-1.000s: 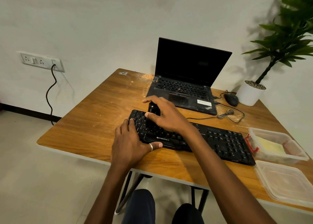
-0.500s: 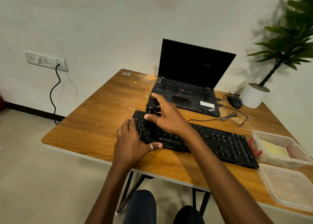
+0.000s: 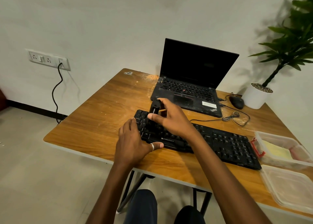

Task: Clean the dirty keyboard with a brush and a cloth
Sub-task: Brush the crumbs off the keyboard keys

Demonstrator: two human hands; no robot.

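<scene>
The black keyboard [image 3: 220, 144] lies near the front edge of the dusty wooden table [image 3: 101, 118]. At its left end the right hand [image 3: 171, 118] pinches a black brush [image 3: 154, 109], while the left hand [image 3: 132, 144] presses down with straight fingers, grasping nothing. Behind it are an open laptop [image 3: 191, 81] and a pale wall with a socket strip [image 3: 48, 59].

Off-white plaster wall [image 3: 118, 20] behind, with a white socket plate [image 3: 49, 59] at left and a black cable [image 3: 56, 91] hanging to a dark skirting [image 3: 33, 111]. Pale floor [image 3: 33, 181] under a wooden counter [image 3: 105, 108] on black legs [image 3: 128, 191].
</scene>
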